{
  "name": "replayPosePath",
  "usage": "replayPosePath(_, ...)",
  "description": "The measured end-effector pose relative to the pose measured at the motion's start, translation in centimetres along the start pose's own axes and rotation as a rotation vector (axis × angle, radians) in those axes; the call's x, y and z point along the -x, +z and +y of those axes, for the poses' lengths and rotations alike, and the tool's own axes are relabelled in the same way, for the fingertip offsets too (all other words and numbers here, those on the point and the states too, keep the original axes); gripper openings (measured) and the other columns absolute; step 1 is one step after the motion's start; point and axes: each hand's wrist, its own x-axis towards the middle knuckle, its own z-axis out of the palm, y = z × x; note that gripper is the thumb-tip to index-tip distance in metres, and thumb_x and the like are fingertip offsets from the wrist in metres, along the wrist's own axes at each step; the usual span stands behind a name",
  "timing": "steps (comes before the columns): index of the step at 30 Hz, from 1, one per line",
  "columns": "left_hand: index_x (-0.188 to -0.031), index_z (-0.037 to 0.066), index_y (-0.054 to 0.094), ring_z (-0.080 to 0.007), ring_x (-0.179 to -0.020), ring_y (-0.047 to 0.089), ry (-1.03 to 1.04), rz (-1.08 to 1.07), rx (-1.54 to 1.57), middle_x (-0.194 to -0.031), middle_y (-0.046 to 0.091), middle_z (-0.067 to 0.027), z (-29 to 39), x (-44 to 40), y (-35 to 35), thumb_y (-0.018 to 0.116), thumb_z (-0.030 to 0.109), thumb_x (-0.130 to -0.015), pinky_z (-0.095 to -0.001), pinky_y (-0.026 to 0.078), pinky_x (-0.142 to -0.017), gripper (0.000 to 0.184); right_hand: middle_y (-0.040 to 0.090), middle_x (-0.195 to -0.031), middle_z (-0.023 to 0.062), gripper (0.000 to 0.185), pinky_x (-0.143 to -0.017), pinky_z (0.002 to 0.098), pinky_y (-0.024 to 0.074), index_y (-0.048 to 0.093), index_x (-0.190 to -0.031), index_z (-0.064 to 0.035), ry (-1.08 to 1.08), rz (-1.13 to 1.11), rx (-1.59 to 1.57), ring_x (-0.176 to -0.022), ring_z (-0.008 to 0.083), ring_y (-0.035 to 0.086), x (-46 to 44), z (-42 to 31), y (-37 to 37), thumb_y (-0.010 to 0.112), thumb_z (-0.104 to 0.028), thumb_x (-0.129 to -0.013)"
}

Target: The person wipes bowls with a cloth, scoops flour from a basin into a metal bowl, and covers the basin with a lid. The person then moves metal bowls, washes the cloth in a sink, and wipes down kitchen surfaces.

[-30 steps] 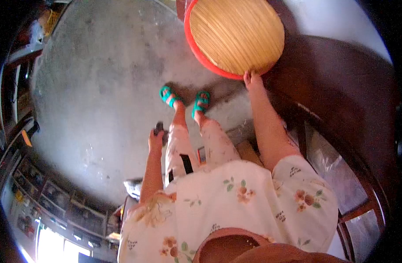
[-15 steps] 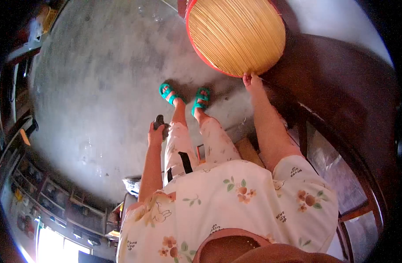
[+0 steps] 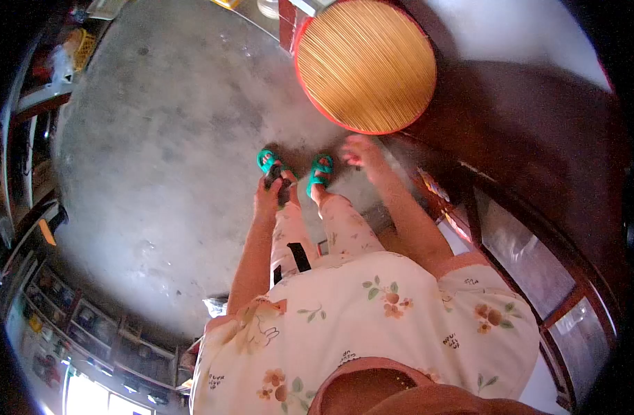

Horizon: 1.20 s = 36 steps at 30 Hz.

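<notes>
My left hand (image 3: 265,197) is closed around a small dark object (image 3: 272,176) with a rounded end, in front of my left foot; its kind I cannot make out. My right hand (image 3: 362,152) is just below a round tray (image 3: 365,66) of straw-coloured stalks with a red rim, apart from it. Motion smears its fingers, so I cannot tell whether they hold anything. The tray lies at the top of the view, beside a dark brown surface.
Teal sandals (image 3: 320,174) are on my feet on the grey floor (image 3: 158,159). A dark brown cabinet (image 3: 524,138) with glass panes stands on the right. Shelves (image 3: 88,325) with various items line the left side. A yellow basket (image 3: 85,50) is at the upper left.
My right hand has let go of the tray's rim and moved left and down. My left hand, still with the dark object, has moved right and slightly up.
</notes>
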Motion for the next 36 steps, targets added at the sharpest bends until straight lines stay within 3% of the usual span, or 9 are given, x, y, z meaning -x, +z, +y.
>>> replayPosePath(3, -0.124, 0.005, 0.047, -0.0221, -0.099, 0.058, -0.055, -0.17, 0.326, -0.112, 0.057, -0.0095, 7.6, 2.5, 4.5, 0.056, 0.027, -0.09, -0.0351, 0.048, -0.086, 0.041, 0.051, -0.118, 0.0178, 0.041, -0.092, 0.0379, 0.0448, 0.051, -0.119, -0.004, -0.44, -0.438, 0.52, -0.113, 0.0282, 0.049, 0.5, 0.9, 6.2, 0.062, -0.015, -0.081)
replayPosePath(5, -0.128, 0.005, 0.042, -0.0224, -0.102, 0.057, -0.124, -0.468, 0.682, -0.113, 0.057, -0.0098, 10.8, 2.7, 6.2, 0.053, 0.033, -0.092, -0.0351, 0.047, -0.087, 0.047, 0.046, -0.128, 0.0161, 0.046, -0.098, 0.0393, 0.0393, 0.048, -0.124, -0.0065, -0.892, -0.254, 0.888, -0.12, 0.0282, 0.043, 6.9, -4.2, 13.0, 0.062, -0.014, -0.081)
replayPosePath(8, -0.131, 0.005, 0.04, -0.0228, -0.107, 0.054, -0.07, -0.501, 0.761, -0.118, 0.054, -0.0101, 15.1, 1.8, 7.5, 0.049, 0.039, -0.093, -0.0371, 0.045, -0.091, 0.052, 0.056, -0.111, 0.0068, 0.043, -0.096, 0.0329, 0.0397, 0.047, -0.126, -0.0052, -0.907, -0.138, 0.581, -0.109, 0.0206, 0.052, 6.2, -7.3, 15.4, 0.057, -0.012, -0.085)
replayPosePath(17, -0.139, 0.003, 0.03, -0.03, -0.117, 0.05, 0.17, -0.584, 0.4, -0.131, 0.048, -0.0176, 22.1, 3.5, 4.3, 0.044, 0.04, -0.094, -0.0428, 0.039, -0.099, 0.06, 0.059, -0.105, 0.0113, 0.04, -0.084, 0.0357, 0.0463, 0.051, -0.122, -0.008, -0.711, 0.313, 0.328, -0.092, 0.0251, 0.057, 4.2, -32.5, 12.5, 0.052, -0.019, -0.084)
replayPosePath(20, -0.13, 0.003, 0.042, -0.028, -0.109, 0.056, 0.046, -0.235, 0.293, -0.122, 0.056, -0.0173, 19.7, 0.5, 0.6, 0.043, 0.032, -0.095, -0.0396, 0.044, -0.093, 0.046, 0.05, -0.123, 0.0162, 0.045, -0.096, 0.042, 0.038, 0.048, -0.127, -0.0105, -1.123, 0.334, 0.555, -0.113, 0.0312, 0.047, -12.4, -37.0, 7.7, 0.053, -0.021, -0.083)
replayPosePath(23, -0.123, 0.003, 0.048, -0.0261, -0.104, 0.059, -0.065, 0.031, 0.279, -0.116, 0.059, -0.0164, 14.7, -1.3, -3.1, 0.049, 0.031, -0.092, -0.037, 0.047, -0.087, 0.042, 0.028, -0.143, 0.0257, 0.056, -0.106, 0.0591, 0.0159, 0.046, -0.131, -0.013, -1.211, 0.72, 1.17, -0.134, 0.0463, 0.02, -20.0, -37.7, 10.3, 0.057, -0.035, -0.081)
replayPosePath(25, -0.121, 0.004, 0.049, -0.0239, -0.099, 0.06, -0.136, 0.126, 0.332, -0.111, 0.061, -0.0149, 15.0, -1.7, -3.6, 0.051, 0.031, -0.091, -0.0351, 0.048, -0.082, 0.039, 0.029, -0.14, 0.0295, 0.061, -0.106, 0.0593, 0.0167, 0.048, -0.13, -0.0137, -1.302, 0.833, 1.109, -0.133, 0.0467, 0.022, -21.0, -37.6, 13.1, 0.058, -0.044, -0.079)
replayPosePath(29, -0.119, 0.005, 0.05, -0.0217, -0.094, 0.062, -0.219, 0.218, 0.4, -0.104, 0.064, -0.0132, 14.2, -3.0, -3.4, 0.054, 0.03, -0.089, -0.0329, 0.05, -0.077, 0.039, 0.026, -0.144, 0.0255, 0.053, -0.11, 0.0535, 0.0155, 0.044, -0.133, -0.0153, -1.334, 0.673, 1.124, -0.135, 0.0427, 0.02, -19.1, -37.8, 16.8, 0.052, -0.039, -0.086)
replayPosePath(36, -0.118, 0.005, 0.052, -0.0239, -0.098, 0.062, -0.159, 0.083, 0.194, -0.109, 0.062, -0.0148, 20.7, -6.0, 2.5, 0.054, 0.031, -0.09, -0.0342, 0.049, -0.08, 0.039, 0.046, -0.133, 0.0095, 0.033, -0.102, 0.0391, 0.0374, 0.062, -0.113, -0.0161, -1.462, 0.236, 0.988, -0.124, 0.0303, 0.041, -19.4, -36.2, 24.3, 0.056, -0.004, -0.083)
